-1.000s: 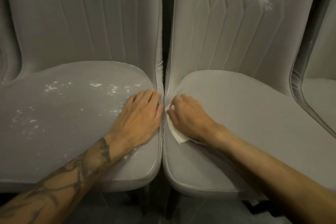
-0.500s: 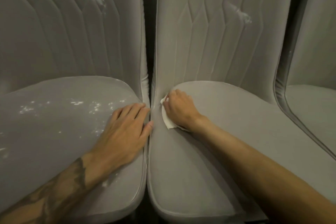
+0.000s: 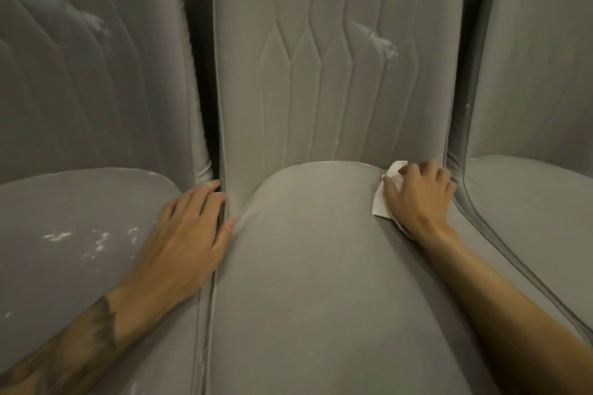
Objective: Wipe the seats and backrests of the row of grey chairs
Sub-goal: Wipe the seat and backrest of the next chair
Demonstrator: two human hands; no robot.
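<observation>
Three grey chairs are seen side by side from the head camera, with their edges almost touching. The middle chair seat [image 3: 321, 266] occupies the centre of the view, and its backrest [image 3: 321, 74] rises behind it with vertical quilted seams. A white smear [image 3: 383, 43] is visible on the upper right part of this backrest.

The right hand [image 3: 420, 199] is placed at the rear right corner of the middle seat, close to the join between seat and backrest and just beside the edge of the right chair [image 3: 529, 202]. A white cloth [image 3: 383, 199] is pressed flat against the seat under this hand. The fingers are curled loosely over the cloth, and the cloth protrudes at the left side of the hand and above the fingertips. It cannot be told whether the cloth is gripped or only pressed down by the palm.

The left hand [image 3: 189, 240] lies flat and open, palm down, on the right edge of the left chair seat [image 3: 80, 234]. Nothing is held in it. Its fingers are extended toward the dark gap between the left and middle chairs, and the thumb touches the edge of the middle seat. A tattoo is visible on the left forearm.

White specks [image 3: 93, 240] are scattered over the left seat, just to the left of the left hand. A pale smear [image 3: 94, 24] is present on the left backrest [image 3: 96, 90].
</observation>
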